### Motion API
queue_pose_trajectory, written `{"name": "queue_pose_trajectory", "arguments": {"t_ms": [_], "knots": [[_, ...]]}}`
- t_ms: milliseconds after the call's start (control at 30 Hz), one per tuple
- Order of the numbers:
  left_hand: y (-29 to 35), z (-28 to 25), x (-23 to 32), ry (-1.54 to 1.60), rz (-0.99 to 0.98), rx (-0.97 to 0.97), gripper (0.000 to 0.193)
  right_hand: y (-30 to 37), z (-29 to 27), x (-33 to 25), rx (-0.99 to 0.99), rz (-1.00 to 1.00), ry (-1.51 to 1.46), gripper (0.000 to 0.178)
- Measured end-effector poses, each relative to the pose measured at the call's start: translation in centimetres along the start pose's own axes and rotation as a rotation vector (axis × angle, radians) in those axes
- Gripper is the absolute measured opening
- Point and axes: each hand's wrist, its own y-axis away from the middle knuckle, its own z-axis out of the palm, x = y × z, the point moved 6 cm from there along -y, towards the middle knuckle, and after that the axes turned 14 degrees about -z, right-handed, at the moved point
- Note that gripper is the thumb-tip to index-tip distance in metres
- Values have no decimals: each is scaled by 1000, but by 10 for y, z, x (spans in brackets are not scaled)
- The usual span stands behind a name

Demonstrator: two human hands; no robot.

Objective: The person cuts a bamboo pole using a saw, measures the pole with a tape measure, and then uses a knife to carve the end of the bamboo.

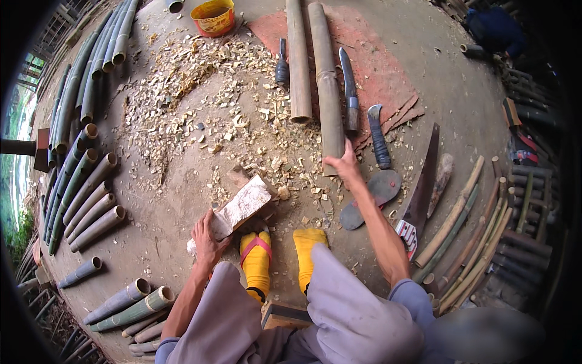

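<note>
Your left hand: fingers closed on the white-topped block by your left foot | Your right hand: thumb spread across the grounded bamboo pole's near end, grip unclear.

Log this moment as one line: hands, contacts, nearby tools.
left hand: holding pale block | right hand: on near end of bamboo pole | nearby: long knife, hooked knife, saw

- Open ground is stretching between your left hand and the bamboo tubes leftward.
- A hooked knife, sandal and saw are hemming in your right hand from the right.
</note>
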Motion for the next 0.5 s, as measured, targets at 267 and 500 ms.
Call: {"name": "queue_pose_trajectory", "arguments": {"t_ms": [267, 500], "knots": [[-49, -70, 37, 586, -99, -90, 87, 61, 11, -75, -211, -291, -67, 77], [-108, -190, 132, 1770, -15, -157, 65, 88, 59, -128, -642, -399, -3, 73]]}}
